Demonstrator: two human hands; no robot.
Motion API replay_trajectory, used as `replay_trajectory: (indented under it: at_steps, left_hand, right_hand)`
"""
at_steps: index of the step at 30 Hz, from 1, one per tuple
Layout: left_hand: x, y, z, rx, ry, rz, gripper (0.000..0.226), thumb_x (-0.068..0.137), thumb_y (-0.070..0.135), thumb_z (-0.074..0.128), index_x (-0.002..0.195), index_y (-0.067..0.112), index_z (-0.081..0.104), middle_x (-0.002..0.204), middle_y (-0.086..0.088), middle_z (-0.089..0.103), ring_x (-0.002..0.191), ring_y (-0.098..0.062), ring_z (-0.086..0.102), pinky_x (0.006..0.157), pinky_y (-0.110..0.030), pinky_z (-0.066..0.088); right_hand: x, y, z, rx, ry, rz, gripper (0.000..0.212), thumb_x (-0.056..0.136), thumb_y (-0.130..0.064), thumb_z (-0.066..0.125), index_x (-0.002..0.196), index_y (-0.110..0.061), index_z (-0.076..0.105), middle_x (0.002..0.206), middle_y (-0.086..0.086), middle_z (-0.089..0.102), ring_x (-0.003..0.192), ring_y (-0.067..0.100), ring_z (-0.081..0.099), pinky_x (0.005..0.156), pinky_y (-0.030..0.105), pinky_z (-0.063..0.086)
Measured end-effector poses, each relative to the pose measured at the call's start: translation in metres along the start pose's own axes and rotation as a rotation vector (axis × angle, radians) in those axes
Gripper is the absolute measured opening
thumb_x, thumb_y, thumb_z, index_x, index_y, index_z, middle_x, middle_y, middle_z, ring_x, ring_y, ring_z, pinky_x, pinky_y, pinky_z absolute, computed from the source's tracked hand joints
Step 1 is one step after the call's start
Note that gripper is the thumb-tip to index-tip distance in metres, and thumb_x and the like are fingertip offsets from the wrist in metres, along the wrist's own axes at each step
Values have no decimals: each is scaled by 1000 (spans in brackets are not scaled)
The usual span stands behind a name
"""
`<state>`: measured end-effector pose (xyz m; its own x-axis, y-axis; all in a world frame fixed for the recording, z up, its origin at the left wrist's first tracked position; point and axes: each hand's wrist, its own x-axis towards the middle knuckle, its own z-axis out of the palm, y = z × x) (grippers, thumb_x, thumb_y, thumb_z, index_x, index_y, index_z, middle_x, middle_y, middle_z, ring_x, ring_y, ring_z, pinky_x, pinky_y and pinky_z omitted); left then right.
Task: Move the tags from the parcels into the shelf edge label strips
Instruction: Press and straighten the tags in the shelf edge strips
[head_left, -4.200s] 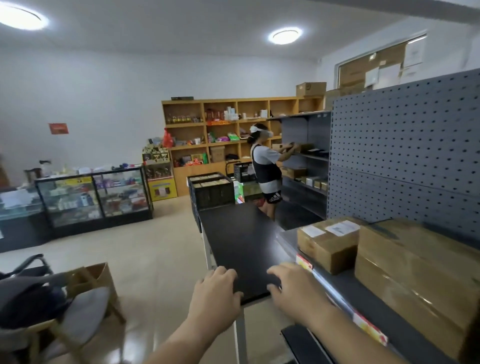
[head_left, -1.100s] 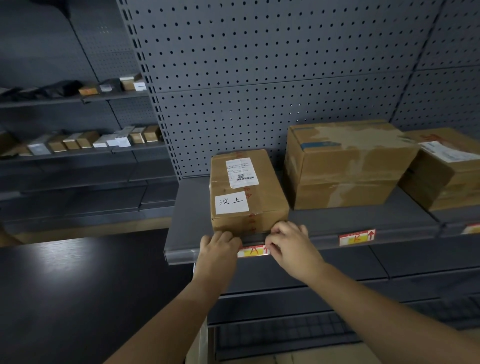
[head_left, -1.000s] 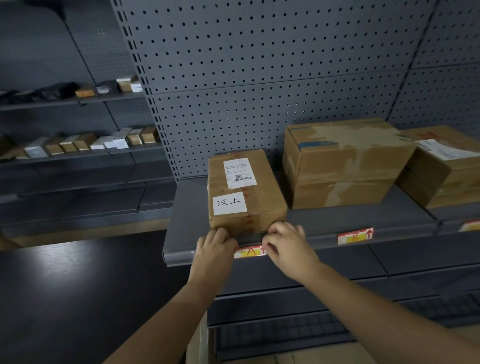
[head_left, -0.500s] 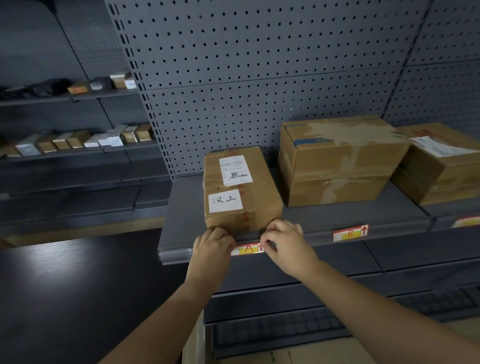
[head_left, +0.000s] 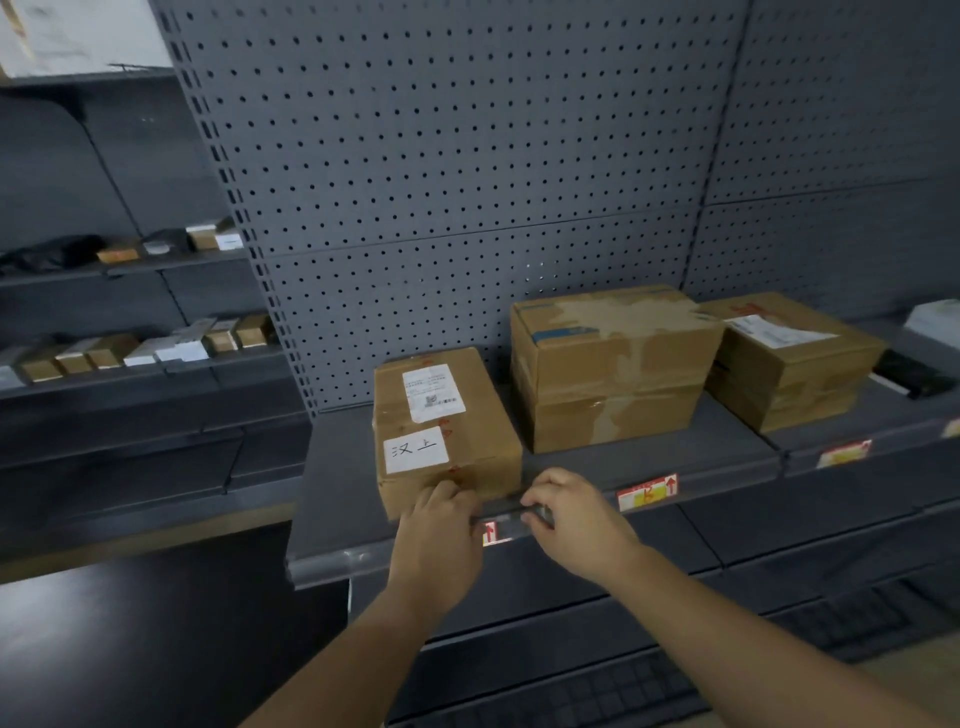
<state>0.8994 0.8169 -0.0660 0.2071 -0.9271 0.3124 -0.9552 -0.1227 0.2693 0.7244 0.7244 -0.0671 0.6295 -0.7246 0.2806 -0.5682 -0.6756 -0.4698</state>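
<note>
A small cardboard parcel (head_left: 447, 431) stands at the front of the grey shelf, with a white handwritten tag (head_left: 415, 449) and a printed shipping label on its top. Both hands are at the shelf edge label strip (head_left: 337, 561) just below it. My left hand (head_left: 436, 540) has its fingers curled over the strip's left part, and my right hand (head_left: 571, 519) pinches the strip's upper lip. Between them a red and white label (head_left: 491, 533) shows partly in the strip.
A larger worn parcel (head_left: 608, 364) and a third parcel (head_left: 789, 358) stand further right on the shelf. Red and yellow labels (head_left: 648, 492) sit in the strip below them. Pegboard backs the shelf. Small boxes (head_left: 140, 348) line shelves at left. A dark tabletop (head_left: 130, 639) lies lower left.
The view has tilted up and shifted. Both hands stay at the strip under the small parcel; the red and yellow label between them now shows only a narrow part.
</note>
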Motion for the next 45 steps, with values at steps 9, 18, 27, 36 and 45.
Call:
replay_trajectory:
  at_steps: [9, 18, 27, 36, 45]
  left_hand:
    - [29, 80, 36, -63, -4, 167, 11, 91, 28, 55, 99, 26, 62, 99, 6, 53, 95, -14, 50, 79, -27, 41]
    - [59, 154, 86, -16, -42, 23, 13, 93, 31, 55, 103, 30, 63, 106, 8, 54, 102, -14, 50, 82, -31, 42]
    - [65, 183, 101, 111, -39, -124, 17, 90, 29, 60, 104, 32, 68, 106, 8, 58, 102, -18, 54, 84, -37, 44]
    - [65, 183, 108, 101, -33, -151, 16, 92, 32, 59, 106, 34, 66, 113, 11, 53, 108, -14, 49, 91, -35, 34]
    - [77, 177, 119, 214, -67, 11, 18, 81, 16, 70, 93, 28, 66, 97, 7, 51, 88, -14, 53, 80, -31, 42]
  right_hand:
    - [-33, 73, -66, -169, -4, 165, 19, 96, -30, 59, 107, -22, 73, 111, -8, 58, 100, 12, 59, 91, 30, 49]
    - [-30, 169, -100, -153, -38, 58, 15, 92, -28, 63, 99, -24, 75, 103, -6, 63, 94, 17, 61, 85, 37, 51]
    - [-12, 204, -100, -131, -78, -100, 19, 96, -30, 57, 108, -25, 72, 112, -7, 64, 108, 16, 54, 94, 37, 37]
    - [-18, 217, -89, -139, 13, -214, 7, 86, -20, 73, 87, -22, 79, 91, -5, 67, 91, 22, 59, 80, 37, 45]
    - [-15, 227, -83, -186, 17, -299, 9, 91, -17, 66, 81, -18, 68, 95, -3, 59, 94, 21, 55, 82, 37, 43]
